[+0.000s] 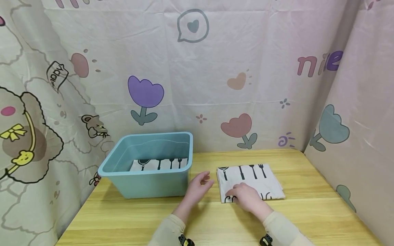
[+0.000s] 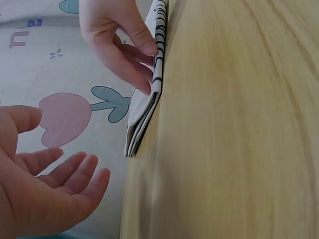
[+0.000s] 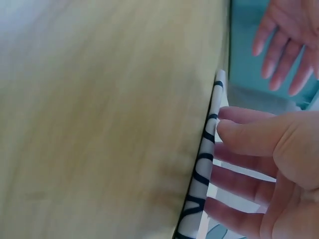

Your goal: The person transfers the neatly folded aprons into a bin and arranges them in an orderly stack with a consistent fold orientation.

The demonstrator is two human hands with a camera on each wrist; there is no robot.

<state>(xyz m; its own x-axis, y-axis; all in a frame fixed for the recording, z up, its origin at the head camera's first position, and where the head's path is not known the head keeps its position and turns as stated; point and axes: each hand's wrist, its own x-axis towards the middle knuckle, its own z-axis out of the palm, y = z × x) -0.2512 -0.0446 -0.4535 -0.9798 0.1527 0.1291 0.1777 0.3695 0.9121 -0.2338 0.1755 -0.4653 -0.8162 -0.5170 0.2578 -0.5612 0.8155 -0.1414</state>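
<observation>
A folded white cloth (image 1: 250,177) with black kitchen-utensil prints lies flat on the table. My right hand (image 1: 246,197) rests on its near edge, fingertips on the fabric, in the head view. In the right wrist view the thumb and loosely bent fingers of my right hand (image 3: 279,169) touch the cloth's rolled front fold (image 3: 199,169). My left hand (image 1: 197,188) hovers between the bin and the cloth, fingers relaxed and holding nothing. From the left wrist view, my left hand (image 2: 50,184) is apart from the cloth's layered side edge (image 2: 142,124).
A light blue plastic bin (image 1: 150,182) stands at the left of the table (image 1: 212,229). Inside it lies another white cloth (image 1: 163,164) with the same utensil print. A patterned curtain (image 1: 197,75) hangs behind and along both sides.
</observation>
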